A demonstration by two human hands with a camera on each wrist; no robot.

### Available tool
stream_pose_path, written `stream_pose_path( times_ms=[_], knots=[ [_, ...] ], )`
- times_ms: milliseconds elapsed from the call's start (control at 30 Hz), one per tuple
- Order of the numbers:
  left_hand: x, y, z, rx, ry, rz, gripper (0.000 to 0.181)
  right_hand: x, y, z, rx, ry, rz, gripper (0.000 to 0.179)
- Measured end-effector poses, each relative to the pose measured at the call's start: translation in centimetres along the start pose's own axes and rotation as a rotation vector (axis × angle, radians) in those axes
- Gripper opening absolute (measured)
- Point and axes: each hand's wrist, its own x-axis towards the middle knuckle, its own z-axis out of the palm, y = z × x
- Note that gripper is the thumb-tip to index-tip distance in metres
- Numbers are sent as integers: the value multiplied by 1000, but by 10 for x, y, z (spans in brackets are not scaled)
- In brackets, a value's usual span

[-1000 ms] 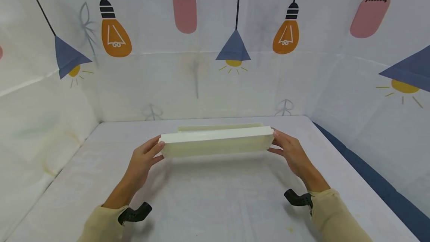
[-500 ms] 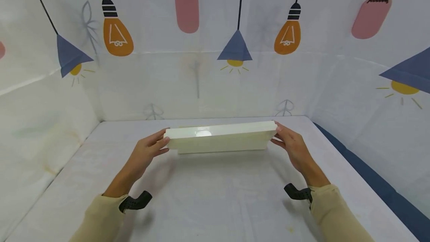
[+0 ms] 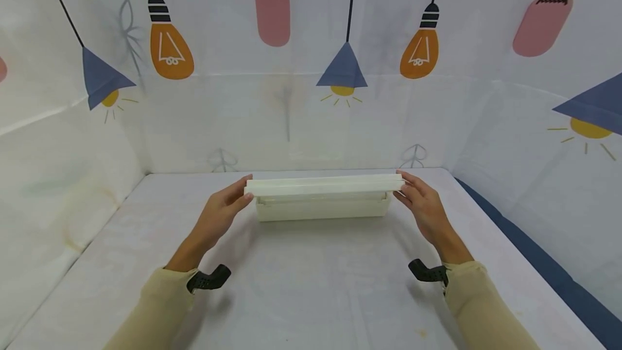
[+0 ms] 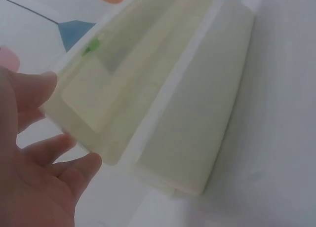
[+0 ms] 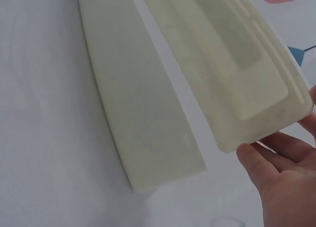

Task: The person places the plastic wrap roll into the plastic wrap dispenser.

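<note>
A long cream plastic lid (image 3: 323,184) is held level just above a matching long box (image 3: 320,210) that stands on the table. My left hand (image 3: 221,214) pinches the lid's left end between thumb and fingers. At the opposite end, my right hand (image 3: 424,210) grips the lid the same way. Both wrist views show the underside of the lid (image 4: 131,103), with a recessed middle, and a gap between it and the box (image 5: 133,98). A small green spot (image 4: 90,46) shows on the lid in the left wrist view. The box's inside is hidden.
A white-covered table (image 3: 311,285) lies under the box. White sheets printed with lamps and bulbs (image 3: 172,50) hang behind it and at both sides. A dark blue strip (image 3: 525,247) runs along the table's right edge.
Both hands have raised the lid and carried it back from in front of the box to above it. Its glossy top face has tipped away, so the lid now lies flatter.
</note>
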Motion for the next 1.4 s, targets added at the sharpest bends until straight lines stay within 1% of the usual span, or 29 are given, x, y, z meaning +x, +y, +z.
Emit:
stream_pose_path(
  times_ms=[133, 267, 367, 433, 600, 800, 1033, 1167, 1400],
  knots=[
    [4, 1, 1, 30, -8, 0, 63, 2, 2, 0, -15, 23, 8, 51],
    [7, -4, 4, 42, -4, -1, 58, 5, 4, 1, 19, 14, -27, 51],
    [10, -9, 8, 49, 14, 22, 53, 8, 6, 2, 50, 0, -59, 52],
    [12, -13, 11, 55, 28, 41, 50, 10, 8, 3, 57, -8, -64, 53],
    [16, -22, 16, 75, 61, 49, 47, 12, 14, 4, 46, -27, -34, 56],
    [18, -29, 21, 83, 81, 36, 45, 13, 20, 5, 30, -46, -22, 53],
    [19, -32, 26, 94, 88, 17, 44, 15, 29, 5, 1, -44, 18, 50],
    [18, -35, 27, 109, 100, 10, 45, 16, 32, 6, -8, -42, 25, 49],
    [19, -37, 30, 129, 126, 11, 45, 17, 36, 7, -55, -33, 20, 47]
  ],
)
